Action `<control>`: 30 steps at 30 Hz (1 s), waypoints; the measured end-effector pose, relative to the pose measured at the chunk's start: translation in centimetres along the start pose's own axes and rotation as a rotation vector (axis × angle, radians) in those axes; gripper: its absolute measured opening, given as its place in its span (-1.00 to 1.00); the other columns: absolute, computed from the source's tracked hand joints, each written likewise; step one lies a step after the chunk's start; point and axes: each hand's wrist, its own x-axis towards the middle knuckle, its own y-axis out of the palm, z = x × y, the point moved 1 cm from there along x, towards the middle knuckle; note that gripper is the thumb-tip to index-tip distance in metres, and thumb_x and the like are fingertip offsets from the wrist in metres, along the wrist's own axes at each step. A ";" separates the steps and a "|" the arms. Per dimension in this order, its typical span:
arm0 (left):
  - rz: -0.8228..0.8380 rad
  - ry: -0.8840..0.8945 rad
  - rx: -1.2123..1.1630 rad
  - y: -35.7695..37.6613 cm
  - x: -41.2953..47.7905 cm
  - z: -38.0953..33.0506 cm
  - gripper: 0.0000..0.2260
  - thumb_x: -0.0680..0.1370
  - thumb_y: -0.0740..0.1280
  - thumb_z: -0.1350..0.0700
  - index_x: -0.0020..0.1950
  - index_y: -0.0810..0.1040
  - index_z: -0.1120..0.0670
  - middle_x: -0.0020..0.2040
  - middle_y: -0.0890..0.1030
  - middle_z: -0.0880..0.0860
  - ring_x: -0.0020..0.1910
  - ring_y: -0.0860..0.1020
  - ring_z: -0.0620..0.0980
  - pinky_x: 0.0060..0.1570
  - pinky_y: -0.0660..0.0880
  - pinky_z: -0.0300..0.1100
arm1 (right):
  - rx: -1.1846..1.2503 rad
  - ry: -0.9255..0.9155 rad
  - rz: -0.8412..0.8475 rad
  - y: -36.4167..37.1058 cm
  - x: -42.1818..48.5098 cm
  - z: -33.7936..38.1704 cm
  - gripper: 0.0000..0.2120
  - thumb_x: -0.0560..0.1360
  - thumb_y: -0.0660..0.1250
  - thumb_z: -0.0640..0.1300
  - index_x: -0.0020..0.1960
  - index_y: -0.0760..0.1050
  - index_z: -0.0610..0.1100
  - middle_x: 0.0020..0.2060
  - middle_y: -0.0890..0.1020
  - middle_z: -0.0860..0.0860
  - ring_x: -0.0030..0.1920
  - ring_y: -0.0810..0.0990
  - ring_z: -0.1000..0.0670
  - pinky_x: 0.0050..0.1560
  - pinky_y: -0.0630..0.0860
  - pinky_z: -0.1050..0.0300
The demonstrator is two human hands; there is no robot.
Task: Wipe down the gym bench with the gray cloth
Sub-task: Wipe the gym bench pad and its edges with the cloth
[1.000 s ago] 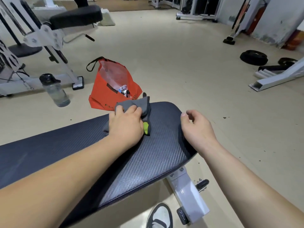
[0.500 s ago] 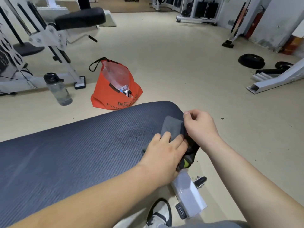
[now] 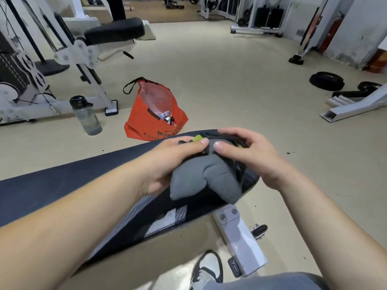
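Note:
The dark padded gym bench (image 3: 62, 181) runs from the left edge to the middle of the head view, its rounded end under my hands. The gray cloth (image 3: 205, 178), with a lime-green tag, is bunched up and lifted just above that end. My left hand (image 3: 173, 162) grips its left side and my right hand (image 3: 249, 155) pinches its top right, thumbs nearly touching. Folds of the cloth hang down between both hands.
An orange bag (image 3: 150, 122) and a water bottle (image 3: 87, 116) stand on the floor beyond the bench. A white exercise machine (image 3: 79, 51) is at the far left, weight plates (image 3: 326, 80) at the right. The bench's white leg (image 3: 240, 239) and my shoe (image 3: 207, 268) are below.
The cloth went from flat under my left hand on the pad to the bench's end, and now both hands hold it bunched and raised off the surface.

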 end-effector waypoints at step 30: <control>0.091 0.530 1.640 2.0 12.3 4.7 -0.53 0.65 0.07 -0.19 0.58 0.31 -0.24 0.61 0.33 -0.13 0.52 0.36 0.05 0.51 0.29 0.02 | -0.400 0.243 -0.541 -2.7 4.3 -6.6 -0.62 0.69 0.06 0.07 -0.18 0.45 -0.08 -0.17 0.57 -0.05 -0.07 0.50 -0.14 -0.02 0.42 0.00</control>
